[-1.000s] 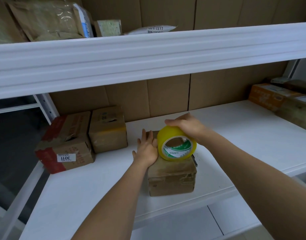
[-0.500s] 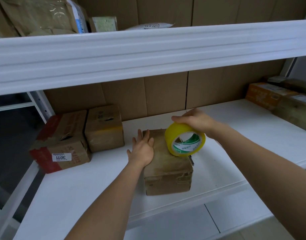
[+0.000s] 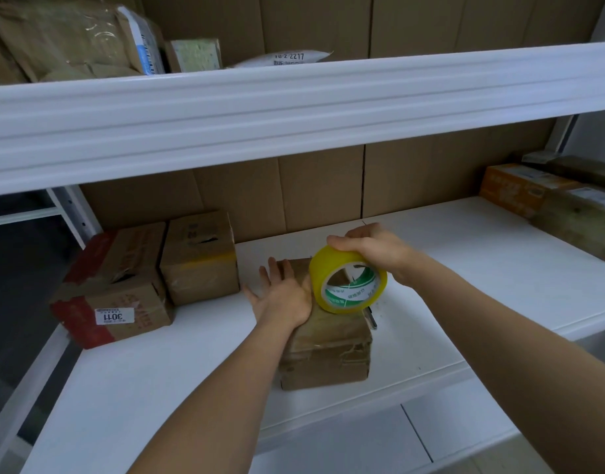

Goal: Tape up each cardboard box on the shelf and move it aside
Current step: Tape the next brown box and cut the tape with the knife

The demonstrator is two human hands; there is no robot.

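A small brown cardboard box [image 3: 328,354] sits near the front edge of the white shelf [image 3: 482,268]. My left hand [image 3: 282,294] lies flat on the box's top left, fingers straight. My right hand [image 3: 373,248] grips a yellow tape roll [image 3: 347,280] from above, holding it on edge over the box's top right. The roll's core has a green and white label. A thin dark tool [image 3: 371,318] pokes out beside the box, under the roll.
Two taped boxes stand at the left: one with red tape and a "3011" label [image 3: 113,289], one plain [image 3: 200,256]. More boxes [image 3: 547,203] line the right end. The upper shelf's thick white lip [image 3: 294,111] overhangs. Cardboard sheets back the shelf.
My right hand carried the tape roll rightward and back along the box top. My left hand stayed pressed flat on the box.
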